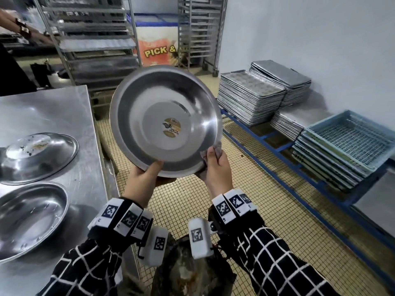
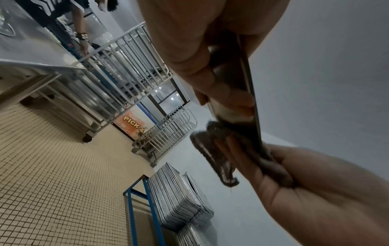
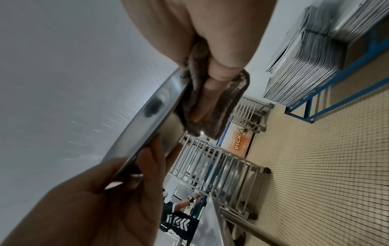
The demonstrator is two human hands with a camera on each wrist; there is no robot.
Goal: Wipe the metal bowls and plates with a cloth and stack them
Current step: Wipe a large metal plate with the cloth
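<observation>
I hold a large metal bowl [image 1: 166, 120] upright in the air, its inside with a round sticker facing me. My left hand [image 1: 142, 175] pinches its lower rim, thumb inside. My right hand [image 1: 215, 165] grips a brown-grey cloth [image 1: 215, 149] folded over the rim at the lower right. In the right wrist view the cloth [image 3: 223, 106] wraps the rim of the bowl [image 3: 151, 119], fingers behind it. The left wrist view shows the bowl's edge [image 2: 251, 93] and the cloth [image 2: 214, 149]. On the steel table [image 1: 64, 107] lie an upturned dirty bowl [image 1: 36, 157] and an upright one [image 1: 30, 218].
Stacks of metal baking trays [image 1: 252, 97] and blue plastic crates [image 1: 344, 146] sit on a low blue rack [image 1: 284, 146] to the right. Tall tray trolleys [image 1: 94, 41] stand behind. Another person's arm [image 1: 23, 28] reaches in at the far left. Tiled floor lies below.
</observation>
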